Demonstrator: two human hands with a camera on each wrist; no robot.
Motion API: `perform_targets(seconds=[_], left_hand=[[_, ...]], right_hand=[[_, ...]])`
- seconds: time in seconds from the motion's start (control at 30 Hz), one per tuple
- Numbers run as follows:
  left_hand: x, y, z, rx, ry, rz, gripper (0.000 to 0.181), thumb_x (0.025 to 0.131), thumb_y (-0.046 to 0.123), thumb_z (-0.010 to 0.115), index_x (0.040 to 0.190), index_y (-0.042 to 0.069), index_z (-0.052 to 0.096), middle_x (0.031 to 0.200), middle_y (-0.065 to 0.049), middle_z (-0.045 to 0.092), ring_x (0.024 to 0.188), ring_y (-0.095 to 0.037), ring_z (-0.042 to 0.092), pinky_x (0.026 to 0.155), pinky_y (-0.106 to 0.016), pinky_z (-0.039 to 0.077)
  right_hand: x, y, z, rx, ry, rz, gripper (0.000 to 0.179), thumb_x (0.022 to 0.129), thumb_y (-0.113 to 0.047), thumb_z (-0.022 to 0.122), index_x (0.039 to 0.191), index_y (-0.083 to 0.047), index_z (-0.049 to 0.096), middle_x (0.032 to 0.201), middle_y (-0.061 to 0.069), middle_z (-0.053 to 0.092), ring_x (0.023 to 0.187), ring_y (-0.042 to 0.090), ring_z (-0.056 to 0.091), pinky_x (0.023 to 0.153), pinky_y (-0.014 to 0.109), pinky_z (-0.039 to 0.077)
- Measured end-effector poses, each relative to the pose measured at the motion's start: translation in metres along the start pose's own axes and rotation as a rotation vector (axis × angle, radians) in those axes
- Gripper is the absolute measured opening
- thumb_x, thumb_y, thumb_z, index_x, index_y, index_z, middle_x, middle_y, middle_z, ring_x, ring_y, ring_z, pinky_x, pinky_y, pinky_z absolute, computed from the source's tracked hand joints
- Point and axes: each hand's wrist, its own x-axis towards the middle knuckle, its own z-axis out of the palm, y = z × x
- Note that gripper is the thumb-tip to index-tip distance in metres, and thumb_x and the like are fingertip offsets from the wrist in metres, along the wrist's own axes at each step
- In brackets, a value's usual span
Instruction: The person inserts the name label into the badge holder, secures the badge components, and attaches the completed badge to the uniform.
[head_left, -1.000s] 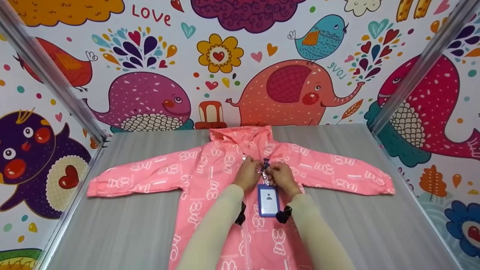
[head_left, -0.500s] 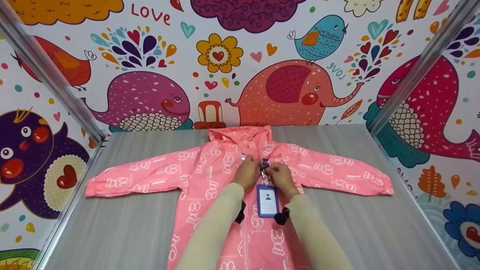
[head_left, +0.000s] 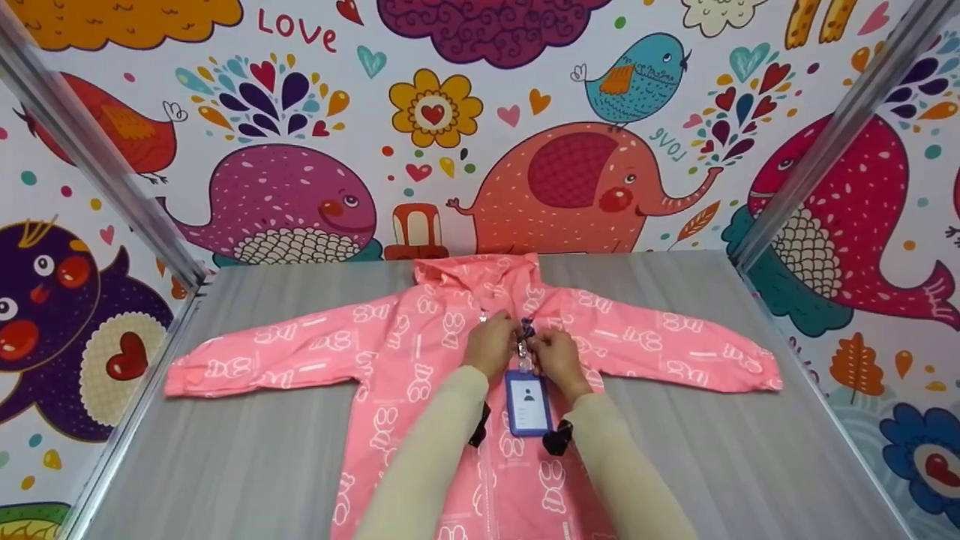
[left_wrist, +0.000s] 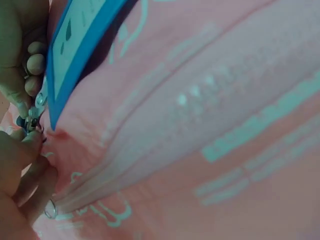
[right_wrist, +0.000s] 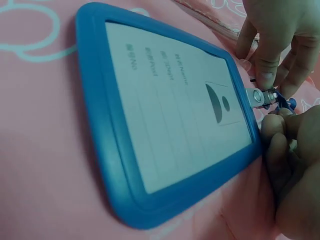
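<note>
A blue-framed ID badge holder (head_left: 529, 405) with a white card lies on the front of a pink jacket (head_left: 442, 390) printed with white rabbit outlines. Its metal clip (right_wrist: 264, 98) and a small dark blue piece (head_left: 528, 328) sit on the chest, right of the zipper. My left hand (head_left: 491, 346) comes in from the left, its thumb and fingers pinching at the clip's upper end. From the opposite side my right hand (head_left: 559, 358) pinches the clip just above the badge. In the right wrist view both sets of fingertips meet around the clip and partly hide it.
The jacket lies face up, sleeves spread, on a grey wood-grain table (head_left: 247, 450). Its zipper (left_wrist: 195, 95) runs down the front, with a round metal snap (left_wrist: 51, 209) near the left hand. Metal posts (head_left: 817, 142) and cartoon-printed walls (head_left: 442, 45) enclose the back and sides.
Both hands stay at the clip with only small finger shifts. The scene drifts slightly left in the head view; jacket and badge keep their places.
</note>
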Motion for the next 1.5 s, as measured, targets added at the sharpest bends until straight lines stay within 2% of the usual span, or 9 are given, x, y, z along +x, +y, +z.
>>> perform_targets(seconds=[0.2, 0.4, 0.57, 0.77, 0.93, 1.23, 1.5], left_hand=[[-0.0005, -0.0027, 0.0022, 0.031, 0.062, 0.053, 0.018, 0.083, 0.001, 0.065, 0.081, 0.015, 0.077, 0.086, 0.001, 0.068, 0.075, -0.022, 0.067, 0.071, -0.037, 0.055], [0.0004, -0.0018, 0.0035, 0.078, 0.078, 0.073, 0.018, 0.083, 0.004, 0.066, 0.081, 0.016, 0.079, 0.085, 0.001, 0.071, 0.075, -0.023, 0.069, 0.071, -0.038, 0.057], [0.0010, -0.0030, 0.0059, 0.100, 0.109, 0.108, 0.020, 0.080, 0.003, 0.065, 0.074, 0.017, 0.078, 0.081, 0.002, 0.072, 0.071, -0.022, 0.069, 0.068, -0.037, 0.056], [0.0016, -0.0032, 0.0071, 0.111, 0.109, 0.107, 0.019, 0.077, 0.001, 0.066, 0.070, 0.016, 0.076, 0.078, 0.003, 0.072, 0.069, -0.022, 0.069, 0.067, -0.036, 0.056], [-0.0005, -0.0040, 0.0055, 0.156, 0.106, 0.144, 0.016, 0.074, 0.001, 0.069, 0.070, 0.016, 0.075, 0.078, 0.003, 0.072, 0.069, -0.022, 0.068, 0.067, -0.037, 0.056], [-0.0008, -0.0068, 0.0065, 0.147, 0.095, 0.162, 0.015, 0.078, 0.006, 0.069, 0.071, 0.018, 0.076, 0.079, 0.003, 0.072, 0.072, -0.024, 0.069, 0.069, -0.038, 0.056], [-0.0017, -0.0069, 0.0065, 0.171, 0.097, 0.189, 0.011, 0.078, 0.007, 0.072, 0.073, 0.016, 0.076, 0.080, 0.003, 0.072, 0.072, -0.022, 0.069, 0.069, -0.036, 0.057]], right_hand=[[-0.0012, -0.0005, 0.0006, -0.031, 0.007, -0.029, 0.020, 0.094, -0.002, 0.059, 0.076, 0.006, 0.062, 0.053, -0.005, 0.047, 0.039, 0.004, 0.043, 0.040, 0.019, 0.038], [-0.0006, -0.0009, 0.0006, -0.021, 0.012, -0.014, 0.020, 0.094, -0.001, 0.058, 0.076, 0.007, 0.062, 0.054, -0.004, 0.048, 0.039, 0.005, 0.043, 0.039, 0.019, 0.039], [-0.0007, 0.0000, 0.0011, -0.047, 0.025, -0.011, 0.020, 0.094, -0.003, 0.058, 0.076, 0.004, 0.062, 0.054, -0.004, 0.048, 0.040, 0.006, 0.043, 0.040, 0.020, 0.039], [0.0003, 0.0016, 0.0026, -0.058, 0.038, -0.005, 0.019, 0.094, -0.004, 0.059, 0.075, 0.001, 0.062, 0.053, -0.005, 0.047, 0.042, 0.006, 0.044, 0.041, 0.020, 0.039], [0.0003, 0.0026, 0.0026, -0.061, 0.046, -0.002, 0.019, 0.093, -0.003, 0.059, 0.075, 0.001, 0.064, 0.053, -0.004, 0.048, 0.041, 0.006, 0.044, 0.041, 0.020, 0.039], [-0.0008, 0.0039, 0.0029, -0.062, 0.046, -0.043, 0.020, 0.093, -0.001, 0.059, 0.073, 0.003, 0.061, 0.053, -0.004, 0.048, 0.040, 0.006, 0.043, 0.040, 0.020, 0.037], [-0.0018, 0.0036, 0.0038, -0.054, 0.042, -0.022, 0.020, 0.094, -0.002, 0.059, 0.075, 0.003, 0.062, 0.053, -0.002, 0.048, 0.039, 0.007, 0.044, 0.040, 0.020, 0.037]])
